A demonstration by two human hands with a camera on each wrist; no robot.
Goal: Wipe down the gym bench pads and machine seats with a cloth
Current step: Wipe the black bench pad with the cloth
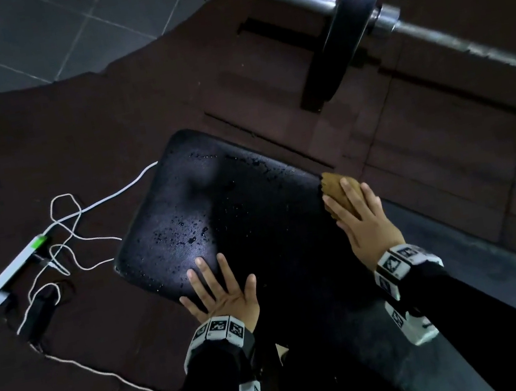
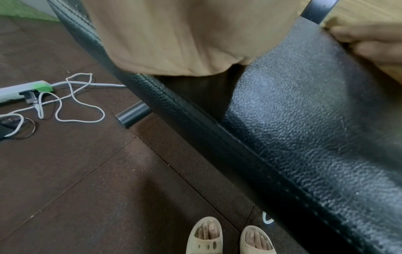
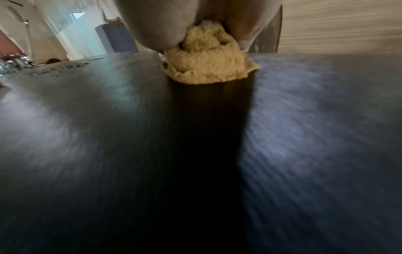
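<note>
The black bench pad (image 1: 234, 206) carries water droplets on its far and left parts. My left hand (image 1: 220, 291) lies flat on the pad's near left edge with its fingers spread, holding nothing. In the left wrist view its palm (image 2: 174, 34) fills the top, above the pad's stitched edge (image 2: 195, 123). My right hand (image 1: 363, 221) covers a tan cloth (image 1: 334, 185) at the pad's right edge, fingers curved over it. The right wrist view shows the cloth (image 3: 206, 68) bunched under that hand and pressed on the blurred pad (image 3: 108, 137).
A barbell (image 1: 464, 45) with a black weight plate (image 1: 352, 13) hangs beyond the pad at the upper right. On the dark floor to the left lie a power strip (image 1: 11, 269) and tangled white cables (image 1: 76, 227). My sandalled feet (image 2: 228, 238) stand beside the bench.
</note>
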